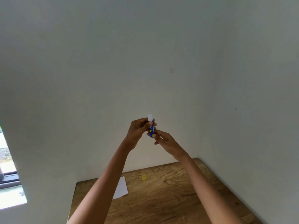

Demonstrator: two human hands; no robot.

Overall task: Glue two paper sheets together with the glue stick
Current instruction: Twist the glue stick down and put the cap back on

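Note:
A blue glue stick (151, 130) with a yellow mark is held upright in the air, well above the table, in front of the wall. White glue shows at its uncapped top. My left hand (137, 131) grips its upper part. My right hand (165, 142) pinches its bottom end with thumb and fingers. A yellow cap (143, 177) lies on the wooden table (169, 199). One white paper sheet (121, 188) lies on the table at the left, partly hidden behind my left forearm.
The table stands in a corner between two pale walls. A window (8, 167) opens at the far left.

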